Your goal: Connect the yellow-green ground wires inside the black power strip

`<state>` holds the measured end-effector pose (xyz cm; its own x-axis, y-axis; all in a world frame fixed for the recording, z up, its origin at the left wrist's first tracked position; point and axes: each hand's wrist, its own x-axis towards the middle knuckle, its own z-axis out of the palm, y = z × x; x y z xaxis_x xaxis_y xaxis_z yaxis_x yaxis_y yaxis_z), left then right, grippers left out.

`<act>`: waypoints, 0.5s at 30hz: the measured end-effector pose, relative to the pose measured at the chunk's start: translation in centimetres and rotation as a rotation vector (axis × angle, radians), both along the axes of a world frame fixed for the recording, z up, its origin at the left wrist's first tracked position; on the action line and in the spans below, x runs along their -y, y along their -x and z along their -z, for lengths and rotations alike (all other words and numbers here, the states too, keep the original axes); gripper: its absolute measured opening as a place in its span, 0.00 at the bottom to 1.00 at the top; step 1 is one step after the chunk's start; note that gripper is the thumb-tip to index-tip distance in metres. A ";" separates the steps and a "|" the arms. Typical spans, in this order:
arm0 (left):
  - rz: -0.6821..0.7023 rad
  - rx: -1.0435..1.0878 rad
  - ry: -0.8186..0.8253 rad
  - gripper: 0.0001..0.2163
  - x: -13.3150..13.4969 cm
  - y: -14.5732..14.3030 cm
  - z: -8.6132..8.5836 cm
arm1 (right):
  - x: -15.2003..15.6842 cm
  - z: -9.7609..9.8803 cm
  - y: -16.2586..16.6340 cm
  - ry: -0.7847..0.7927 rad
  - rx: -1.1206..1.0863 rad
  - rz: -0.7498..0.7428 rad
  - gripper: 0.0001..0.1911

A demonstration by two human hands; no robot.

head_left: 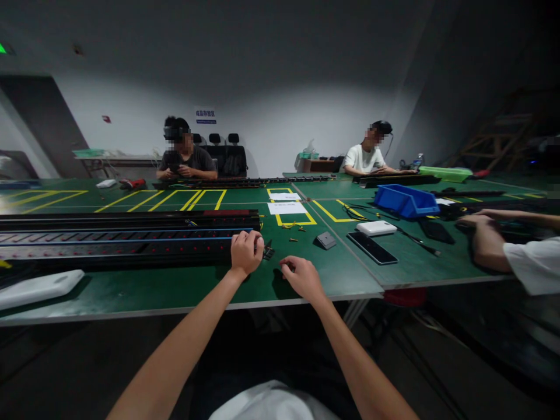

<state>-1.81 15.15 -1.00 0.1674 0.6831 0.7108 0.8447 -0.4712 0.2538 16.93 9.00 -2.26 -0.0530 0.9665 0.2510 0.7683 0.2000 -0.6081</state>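
A long black housing point(210, 254) with a pale strip and rows of red dots lies across the left of the table. My left hand point(246, 252) is closed over its right end, knuckles up. Just right of those fingers a small black piece point(269, 251) juts out; how it joins the housing is hidden. My right hand point(303, 276) hovers low over the table near the front edge, thumb and fingers curled together. Whatever it pinches, if anything, is too small to make out. Small brass-coloured screws point(298, 229) and a grey square block point(325, 240) lie beyond it.
A phone point(373, 247), a white power bank point(376, 228), cables and a blue bin point(405, 201) occupy the right side. Another white device point(41, 289) lies front left. A co-worker's arm point(490, 242) reaches in at right; two people sit across the table.
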 end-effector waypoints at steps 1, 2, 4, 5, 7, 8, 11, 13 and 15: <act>0.005 0.017 0.000 0.12 0.1 0.0 -0.2 | 0.0 -0.1 0.1 0.004 0.017 -0.002 0.14; 0.013 0.033 0.002 0.12 0.2 -0.1 -0.4 | 0.0 -0.1 0.1 0.011 0.034 -0.007 0.14; 0.038 0.057 0.010 0.12 0.9 -0.6 -1.1 | -0.1 -0.3 0.0 0.033 0.068 -0.031 0.14; 0.063 0.062 0.017 0.11 1.4 -1.0 -1.4 | -0.3 -0.5 -0.1 0.048 0.086 -0.051 0.15; 0.186 0.035 0.044 0.08 3.2 -2.2 -2.4 | -0.8 -0.9 -0.4 0.076 0.129 -0.097 0.14; 0.267 0.010 0.059 0.07 4.2 -2.9 -2.9 | -1.1 -1.2 -0.6 0.086 0.154 -0.119 0.12; 0.747 -0.063 0.142 0.02 7.6 -4.5 -4.6 | -2.3 -2.2 -0.8 0.100 0.222 -0.161 0.09; 0.981 -0.136 0.238 0.03 8.9 -4.6 -5.6 | -3.1 -2.8 -0.9 0.103 0.243 -0.197 0.10; 1.043 -0.231 0.432 0.07 8.9 -3.8 -6.2 | -3.8 -3.0 -0.9 0.041 0.233 -0.303 0.11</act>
<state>2.03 6.28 5.23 0.8902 0.3145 0.3296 0.1425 -0.8794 0.4542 17.85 12.81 0.75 -0.3886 0.9075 0.1598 0.7967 0.4180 -0.4366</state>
